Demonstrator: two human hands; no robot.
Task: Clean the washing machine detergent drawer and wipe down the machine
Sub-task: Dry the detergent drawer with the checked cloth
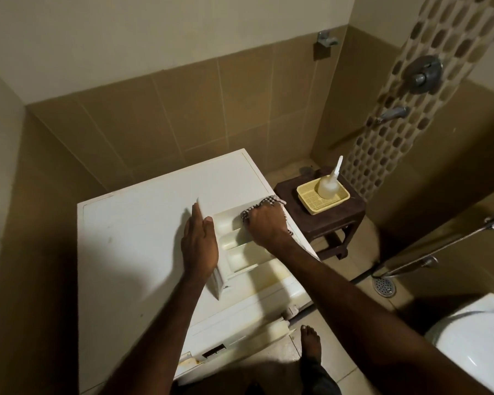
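Observation:
The white detergent drawer lies pulled out on top of the white washing machine, its compartments facing up. My left hand grips the drawer's front panel at its left side, thumb over the edge. My right hand is closed on a checked cloth and presses it into the drawer's far compartment. Part of the cloth is hidden under my right hand. The empty drawer slot shows as a dark opening on the machine's front.
A dark wooden stool stands right of the machine, carrying a yellow basket with a clear nozzle bottle. A toilet is at the lower right, a floor drain beside a hose. Tiled walls close in behind and left. My bare foot is on the floor.

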